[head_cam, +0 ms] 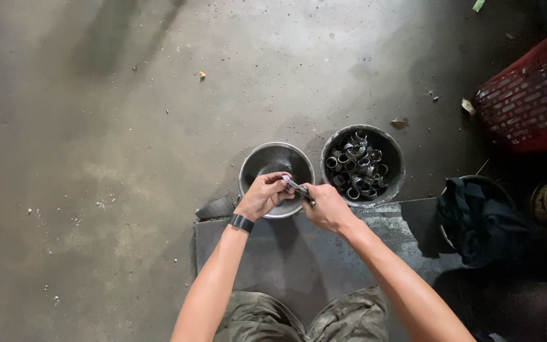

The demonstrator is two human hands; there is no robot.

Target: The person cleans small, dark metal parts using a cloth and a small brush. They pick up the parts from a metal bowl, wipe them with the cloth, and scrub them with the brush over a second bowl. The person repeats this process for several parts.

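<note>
My left hand [264,193] pinches a small metal ring part [287,180] over a steel bowl [258,163] that looks empty. My right hand [327,206] grips a thin dark tool [300,189] whose tip meets the ring. Both hands touch over the bowl's near rim. A black band [241,222] sits on my left wrist. To the right stands a second metal bowl [394,152] holding several small metal rings [357,164].
A dark metal plate [299,259] lies on the concrete floor under my forearms. A red perforated crate [533,95] is at the upper right. A dark cloth [479,218] drapes over a container on the right, beside other dark round vessels.
</note>
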